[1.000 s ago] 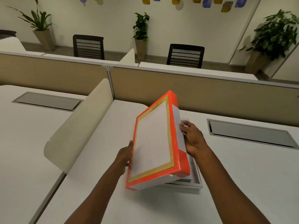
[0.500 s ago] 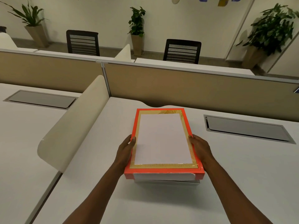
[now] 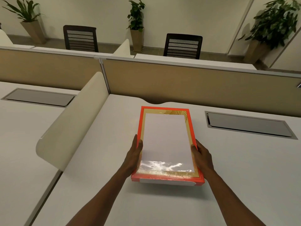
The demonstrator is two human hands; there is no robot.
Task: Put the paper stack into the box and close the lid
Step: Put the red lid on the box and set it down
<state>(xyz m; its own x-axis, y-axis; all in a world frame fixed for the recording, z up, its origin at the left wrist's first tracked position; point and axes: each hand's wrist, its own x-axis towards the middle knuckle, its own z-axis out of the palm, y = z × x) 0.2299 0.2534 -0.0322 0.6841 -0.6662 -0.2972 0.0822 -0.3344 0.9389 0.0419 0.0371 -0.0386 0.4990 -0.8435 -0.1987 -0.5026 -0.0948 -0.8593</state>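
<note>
Centre frame, on the white desk (image 3: 244,168): you are at the closing step; the orange-rimmed lid (image 3: 166,144) lies flat over the box (image 3: 166,183), whose white wall shows as a strip under the lid's near edge; the paper stack is hidden, presumably inside. Your left hand (image 3: 134,156) and right hand (image 3: 202,158) clasp the lid's long sides, thumbs curled over the rim, palms flat against the edges; neither hand has let go. The next move, as it looks, calls for even downward pressure until that white strip disappears, then a release. The beige divider (image 3: 70,126) stands near at left of frame, the cable hatch (image 3: 247,124) well apart at right; bare desk lies around the box on the near side.
</note>
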